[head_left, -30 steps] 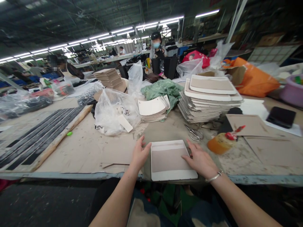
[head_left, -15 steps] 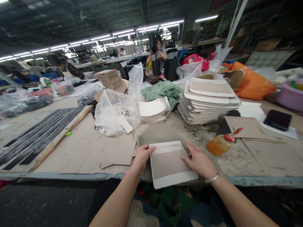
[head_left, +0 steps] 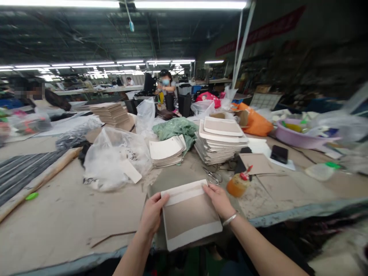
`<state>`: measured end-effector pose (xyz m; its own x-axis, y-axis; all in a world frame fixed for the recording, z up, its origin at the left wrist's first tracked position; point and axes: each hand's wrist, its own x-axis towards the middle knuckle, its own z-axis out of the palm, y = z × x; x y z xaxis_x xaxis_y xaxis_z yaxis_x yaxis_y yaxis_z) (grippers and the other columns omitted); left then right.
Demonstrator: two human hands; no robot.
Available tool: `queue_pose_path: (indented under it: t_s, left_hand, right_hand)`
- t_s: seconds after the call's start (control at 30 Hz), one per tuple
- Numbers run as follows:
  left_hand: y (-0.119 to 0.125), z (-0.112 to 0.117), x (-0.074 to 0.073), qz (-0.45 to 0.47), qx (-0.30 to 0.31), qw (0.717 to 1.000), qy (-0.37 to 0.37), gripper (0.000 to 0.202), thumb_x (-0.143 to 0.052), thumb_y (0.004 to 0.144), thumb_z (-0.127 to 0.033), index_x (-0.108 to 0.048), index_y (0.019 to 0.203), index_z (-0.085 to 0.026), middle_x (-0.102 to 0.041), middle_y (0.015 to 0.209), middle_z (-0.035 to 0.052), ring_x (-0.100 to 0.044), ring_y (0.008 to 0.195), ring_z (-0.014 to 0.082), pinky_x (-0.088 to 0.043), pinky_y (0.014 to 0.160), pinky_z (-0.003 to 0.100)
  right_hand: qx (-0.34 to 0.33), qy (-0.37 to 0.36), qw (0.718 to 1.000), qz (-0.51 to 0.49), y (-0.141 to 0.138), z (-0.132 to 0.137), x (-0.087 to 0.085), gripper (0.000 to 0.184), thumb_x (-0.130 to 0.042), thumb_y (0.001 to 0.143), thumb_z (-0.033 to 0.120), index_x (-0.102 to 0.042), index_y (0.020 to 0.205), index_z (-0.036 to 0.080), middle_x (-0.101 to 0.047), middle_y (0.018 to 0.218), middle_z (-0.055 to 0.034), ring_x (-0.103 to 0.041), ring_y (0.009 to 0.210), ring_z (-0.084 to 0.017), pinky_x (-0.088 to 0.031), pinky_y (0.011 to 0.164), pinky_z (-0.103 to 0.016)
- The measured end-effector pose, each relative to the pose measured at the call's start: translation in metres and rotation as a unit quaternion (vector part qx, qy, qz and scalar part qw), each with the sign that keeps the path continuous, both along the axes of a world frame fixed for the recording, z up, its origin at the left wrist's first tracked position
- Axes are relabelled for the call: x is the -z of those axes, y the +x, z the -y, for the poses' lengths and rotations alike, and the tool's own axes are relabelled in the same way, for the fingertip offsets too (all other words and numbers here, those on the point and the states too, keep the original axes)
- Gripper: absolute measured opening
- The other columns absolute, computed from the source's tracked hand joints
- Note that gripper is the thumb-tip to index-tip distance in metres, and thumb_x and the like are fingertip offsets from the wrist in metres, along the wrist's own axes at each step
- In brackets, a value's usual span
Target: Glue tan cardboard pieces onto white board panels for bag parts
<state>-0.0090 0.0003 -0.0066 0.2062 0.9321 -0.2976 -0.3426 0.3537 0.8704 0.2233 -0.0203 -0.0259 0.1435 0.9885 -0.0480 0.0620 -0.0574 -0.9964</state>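
Hall: dim and deep, its dark ribbed roof crossed by glowing white tube lights (head_left: 190,4); a masked person (head_left: 169,86) is at work beyond the table.
Worktable: broad, covered in scuffed beige sheeting (head_left: 71,214), edged in worn blue-grey.
Bags: crumpled translucent white plastic bag (head_left: 115,161) with black lettering; a wrinkled green plastic bag (head_left: 175,130) lies farther back.
Stacks: tall, uneven pile of grey-and-white round-cornered panels (head_left: 222,143); to its left, a lower pile of curved white sheets (head_left: 165,151).
Held piece: flat, four-sided grey-beige panel with white bands (head_left: 191,214), smooth and matt, slightly tilted, at the table's near edge between both hands.
Grip: left hand (head_left: 152,212) pinches its far left corner, thumb on top; right hand (head_left: 220,201) pinches near its far right corner.
Jar: squat, clear, orange-filled container (head_left: 238,185) with a red top.
Scissors: slim silvery metal pair (head_left: 213,175), beyond the right hand.
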Motion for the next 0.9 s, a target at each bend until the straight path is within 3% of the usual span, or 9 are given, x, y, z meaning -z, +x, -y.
queue_pose_path:
  t_s: [0.1, 0.23, 0.3, 0.4, 0.47, 0.67, 0.73, 0.8, 0.9]
  left_hand:
    - [-0.006, -0.003, -0.002, 0.016, 0.004, 0.999, -0.051, 0.036, -0.078, 0.059, -0.028, -0.067, 0.090, -0.014, -0.070, 0.073, 0.0045, -0.066, 0.068, 0.0203, -0.051, 0.058, 0.026]
    - [-0.016, -0.016, 0.003, 0.030, -0.017, 0.993, -0.111, 0.035, -0.075, 0.058, -0.019, -0.066, 0.092, -0.018, -0.070, 0.071, 0.0027, -0.067, 0.070, 0.0234, -0.054, 0.059, 0.031]
    - [-0.019, -0.017, 0.003, 0.047, -0.016, 0.992, -0.118, 0.036, -0.074, 0.060, -0.019, -0.065, 0.095, -0.020, -0.070, 0.074, 0.0025, -0.067, 0.074, 0.0245, -0.055, 0.061, 0.033]
    - [-0.020, -0.009, 0.000, 0.088, 0.002, 0.992, -0.092, 0.039, -0.073, 0.064, -0.028, -0.064, 0.101, -0.021, -0.071, 0.080, 0.0038, -0.066, 0.082, 0.0265, -0.055, 0.066, 0.035]
    - [-0.019, -0.002, -0.005, 0.129, 0.034, 0.989, -0.065, 0.044, -0.073, 0.064, -0.038, -0.064, 0.104, -0.022, -0.070, 0.087, 0.0060, -0.065, 0.087, 0.0279, -0.055, 0.069, 0.036]
    - [-0.021, 0.006, -0.017, 0.253, 0.138, 0.958, 0.017, 0.076, -0.078, 0.054, -0.049, -0.057, 0.121, -0.020, -0.062, 0.103, 0.0108, -0.060, 0.084, 0.0227, -0.052, 0.078, 0.039]
    - [-0.021, 0.004, -0.015, 0.253, 0.117, 0.960, 0.002, 0.063, -0.075, 0.061, -0.047, -0.060, 0.115, -0.018, -0.062, 0.098, 0.0094, -0.059, 0.079, 0.0178, -0.052, 0.077, 0.035]
    - [-0.021, -0.001, -0.008, 0.231, 0.061, 0.971, -0.030, 0.039, -0.072, 0.068, -0.040, -0.065, 0.098, -0.016, -0.062, 0.086, 0.0061, -0.058, 0.070, 0.0122, -0.052, 0.072, 0.028]
    - [-0.018, -0.009, 0.007, 0.173, -0.036, 0.981, -0.076, 0.020, -0.074, 0.068, -0.029, -0.062, 0.074, -0.015, -0.059, 0.070, 0.0000, -0.054, 0.056, 0.0065, -0.050, 0.059, 0.020]
  right_hand:
    - [0.003, 0.009, 1.000, -0.018, -0.005, 0.003, -0.010, 0.048, -0.054, 0.073, 0.064, -0.063, 0.080, 0.018, -0.062, 0.075, -0.0016, -0.057, 0.072, -0.020, -0.046, 0.066, -0.030]
    - [-0.130, 0.028, 0.984, -0.118, -0.006, 0.013, -0.022, 0.052, -0.060, 0.073, 0.058, -0.054, 0.113, 0.025, -0.063, 0.095, -0.0012, -0.060, 0.079, -0.018, -0.048, 0.072, -0.031]
    - [-0.152, 0.050, 0.983, -0.088, -0.007, 0.023, -0.027, 0.055, -0.066, 0.072, 0.049, -0.050, 0.118, 0.025, -0.062, 0.101, -0.0022, -0.060, 0.085, -0.019, -0.048, 0.076, -0.033]
    - [-0.089, 0.094, 0.991, 0.018, -0.004, 0.034, -0.040, 0.050, -0.066, 0.075, 0.037, -0.050, 0.120, 0.022, -0.060, 0.111, -0.0040, -0.056, 0.100, -0.022, -0.045, 0.087, -0.036]
    - [-0.056, 0.098, 0.993, 0.037, 0.003, 0.035, -0.056, 0.053, -0.063, 0.077, 0.034, -0.045, 0.126, 0.022, -0.057, 0.120, -0.0057, -0.055, 0.105, -0.023, -0.045, 0.090, -0.037]
    - [0.027, 0.084, 0.993, 0.078, 0.049, 0.008, -0.126, 0.058, -0.062, 0.076, 0.038, -0.044, 0.129, 0.023, -0.055, 0.125, -0.0069, -0.060, 0.097, -0.023, -0.053, 0.076, -0.034]
    - [0.075, 0.069, 0.992, 0.076, 0.071, -0.009, -0.147, 0.061, -0.061, 0.076, 0.038, -0.041, 0.132, 0.023, -0.059, 0.119, -0.0074, -0.064, 0.084, -0.021, -0.054, 0.067, -0.033]
    - [0.132, 0.068, 0.984, 0.098, 0.094, -0.031, -0.162, 0.059, -0.059, 0.078, 0.035, -0.040, 0.132, 0.021, -0.064, 0.109, -0.0087, -0.064, 0.074, -0.020, -0.054, 0.061, -0.031]
    - [0.197, 0.097, 0.946, 0.238, 0.127, -0.067, -0.178, 0.047, -0.049, 0.085, 0.032, -0.045, 0.127, 0.012, -0.066, 0.099, -0.0130, -0.064, 0.072, -0.020, -0.051, 0.059, -0.028]
